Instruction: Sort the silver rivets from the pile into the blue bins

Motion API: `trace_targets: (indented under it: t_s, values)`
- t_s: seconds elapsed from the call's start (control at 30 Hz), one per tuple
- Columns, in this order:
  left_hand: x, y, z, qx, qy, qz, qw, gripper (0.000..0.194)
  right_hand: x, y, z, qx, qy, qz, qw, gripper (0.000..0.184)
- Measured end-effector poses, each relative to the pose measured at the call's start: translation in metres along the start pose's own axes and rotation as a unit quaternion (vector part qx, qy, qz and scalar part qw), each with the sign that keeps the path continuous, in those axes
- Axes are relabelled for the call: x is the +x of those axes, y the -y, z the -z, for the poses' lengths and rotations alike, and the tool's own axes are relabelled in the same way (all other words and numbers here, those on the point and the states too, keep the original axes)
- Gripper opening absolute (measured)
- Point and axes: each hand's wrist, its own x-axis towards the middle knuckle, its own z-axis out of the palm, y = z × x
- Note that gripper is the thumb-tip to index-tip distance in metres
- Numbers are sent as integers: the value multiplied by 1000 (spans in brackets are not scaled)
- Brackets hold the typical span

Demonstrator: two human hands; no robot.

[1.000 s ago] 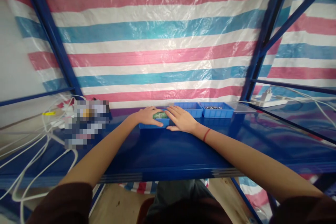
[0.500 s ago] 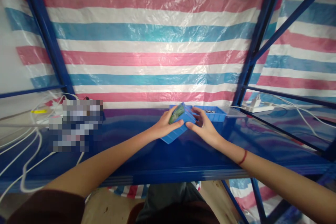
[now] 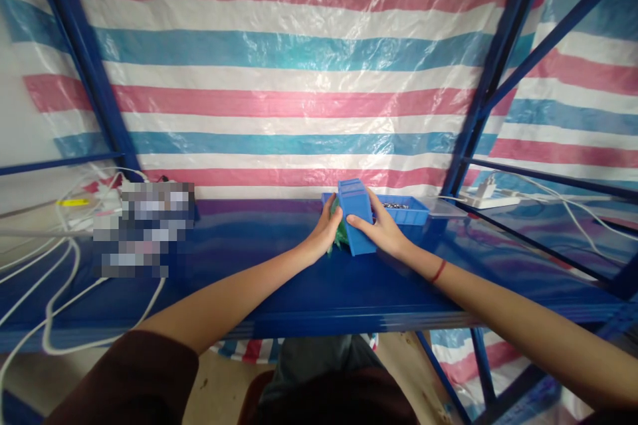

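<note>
Over the shelf, a small blue plastic bin (image 3: 357, 216) is tipped on its side, its ribbed outer wall facing me. Green pieces (image 3: 341, 236), thin and leaf-like at the ends, poke out along its left side; their exact kind is unclear. My left hand (image 3: 321, 234) grips the bin's left edge beside the green pieces, thumb on the rim and fingers partly hidden. On the opposite side, my right hand (image 3: 383, 226) clasps the bin, with its thumb across the wall.
Behind my right hand stands a shallow blue tray (image 3: 413, 216) of small shiny metal pieces. White cables (image 3: 50, 319) and a blurred-out patch (image 3: 149, 226) lie left on the blue shelf (image 3: 259, 279). A power strip (image 3: 491, 199) is at right, beside blue metal posts (image 3: 493, 80).
The bin has turned from a slanted position to nearly upright on end and moved slightly right. Green pieces now stick out lower on its left side. Both hands still hold it.
</note>
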Motion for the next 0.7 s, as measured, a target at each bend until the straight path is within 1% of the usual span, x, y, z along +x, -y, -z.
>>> trace_targets:
  t_s: [0.1,0.17,0.23,0.3,0.37,0.43,0.5,0.57,0.6,0.63,0.7]
  values:
    - [2,0,-2,10,-4,15,1000,61,2,-2,14,-58,21,1,998,84]
    - [4,3,-1,31,6,13,999,59,0,-5,25,-96,36,-5,995,85]
    - [4,5,0,81,19,-7,996,59,-2,-6,37,-139,44,-12,989,86]
    - [2,5,2,166,31,-27,985,61,-5,-4,48,-187,49,-14,981,87]
    - [-1,1,5,268,51,-25,962,63,-6,1,59,-225,52,-8,973,88]
    - [-5,-3,8,356,94,6,930,63,-6,9,70,-239,52,1,969,89]
    - [-7,-7,12,419,147,47,895,64,-4,18,80,-246,39,9,968,91]
    - [-8,-11,14,459,181,62,868,70,0,28,89,-259,13,28,965,95]
    - [-8,-14,13,469,183,53,863,75,2,34,92,-264,-6,42,964,97]
    - [-8,-18,12,471,171,29,865,78,4,39,94,-264,-25,56,962,99]
    - [-5,-31,7,445,120,-56,885,81,9,50,91,-242,-54,77,966,98]
